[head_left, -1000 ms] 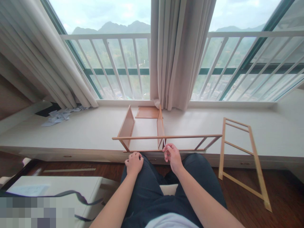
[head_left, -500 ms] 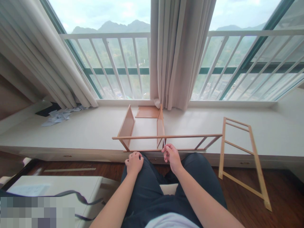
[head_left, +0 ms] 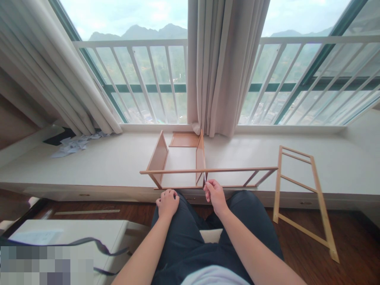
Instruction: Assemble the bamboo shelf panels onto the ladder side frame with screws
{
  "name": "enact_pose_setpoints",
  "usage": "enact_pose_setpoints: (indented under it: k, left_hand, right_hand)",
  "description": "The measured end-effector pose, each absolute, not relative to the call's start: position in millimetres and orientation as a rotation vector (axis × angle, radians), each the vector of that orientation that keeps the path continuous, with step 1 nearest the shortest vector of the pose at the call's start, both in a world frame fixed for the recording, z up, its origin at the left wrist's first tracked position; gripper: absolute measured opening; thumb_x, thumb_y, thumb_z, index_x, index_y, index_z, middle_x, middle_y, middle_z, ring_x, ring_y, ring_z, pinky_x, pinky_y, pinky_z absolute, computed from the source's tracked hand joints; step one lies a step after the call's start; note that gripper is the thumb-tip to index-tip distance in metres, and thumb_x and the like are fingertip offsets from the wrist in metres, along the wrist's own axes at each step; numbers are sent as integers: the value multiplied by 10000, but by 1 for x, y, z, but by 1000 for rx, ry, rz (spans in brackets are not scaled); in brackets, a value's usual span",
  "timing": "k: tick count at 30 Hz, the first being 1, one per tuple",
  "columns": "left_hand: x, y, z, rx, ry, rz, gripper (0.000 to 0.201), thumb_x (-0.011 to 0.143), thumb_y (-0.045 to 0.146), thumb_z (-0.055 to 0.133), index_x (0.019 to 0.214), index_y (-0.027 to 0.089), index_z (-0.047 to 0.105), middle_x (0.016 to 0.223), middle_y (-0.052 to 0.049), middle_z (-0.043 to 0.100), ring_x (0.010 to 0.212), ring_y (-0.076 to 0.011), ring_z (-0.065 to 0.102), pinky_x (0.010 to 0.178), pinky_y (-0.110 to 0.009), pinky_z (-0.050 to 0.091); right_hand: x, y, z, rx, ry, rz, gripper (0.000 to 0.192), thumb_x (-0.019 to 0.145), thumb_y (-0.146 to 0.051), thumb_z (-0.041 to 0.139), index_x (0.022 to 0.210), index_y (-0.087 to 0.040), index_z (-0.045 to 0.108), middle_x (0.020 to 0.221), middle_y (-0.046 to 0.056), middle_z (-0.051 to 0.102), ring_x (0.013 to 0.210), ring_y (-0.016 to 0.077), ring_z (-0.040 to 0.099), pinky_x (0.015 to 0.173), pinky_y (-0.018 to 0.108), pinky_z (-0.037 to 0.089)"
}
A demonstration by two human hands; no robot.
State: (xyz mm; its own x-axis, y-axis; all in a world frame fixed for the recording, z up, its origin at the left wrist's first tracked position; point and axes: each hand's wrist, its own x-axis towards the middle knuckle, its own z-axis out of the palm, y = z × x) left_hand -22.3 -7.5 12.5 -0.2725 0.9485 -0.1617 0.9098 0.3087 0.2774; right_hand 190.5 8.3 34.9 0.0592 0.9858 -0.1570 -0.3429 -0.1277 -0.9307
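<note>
A wooden frame [head_left: 237,170] with upright side panels [head_left: 158,156] stands on the white window ledge in front of me. My right hand [head_left: 215,196] pinches a thin shiny metal rod, seemingly a hex key [head_left: 205,177], between thumb and fingers. Its tip meets the frame's upper rail near the middle panel [head_left: 200,154]; the exact contact is too small to make out. On my left knee rests my left hand [head_left: 168,204], its fingers loosely bent over the trouser leg, with nothing visible in it.
A second, ladder-like wooden frame [head_left: 322,202] leans against the ledge [head_left: 341,166] at the right. Crumpled papers [head_left: 71,145] lie at the ledge's left end. Curtains [head_left: 218,71] hang behind. A white box-like surface [head_left: 77,233] with a dark strap [head_left: 97,244] stands at lower left.
My right hand has turned slightly around the metal rod and shifted a little to the right. The left hand and both wooden frames stay where they were.
</note>
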Motion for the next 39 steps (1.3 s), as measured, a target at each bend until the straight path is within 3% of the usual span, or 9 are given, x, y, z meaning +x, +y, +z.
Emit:
enact_pose_setpoints:
  k: [20,39]
  left_hand:
    - [-25,-7,7,1694,2280,211,170,926,295,500,941,263,667,1225,-63,664,1212,-275,523,1007,-482,366]
    - [-25,-7,7,1691,2284,186,198,928,306,486,968,263,674,1244,-72,660,1216,-280,522,1018,-481,376]
  right_hand:
    - [192,6,40,-1095,-828,1415,350,796,-511,712,894,-185,629,673,-29,608,424,62,420,327,159,304]
    - [192,12,42,-1275,-880,1311,469,746,-621,757,758,-191,571,576,-41,571,392,66,413,326,171,285]
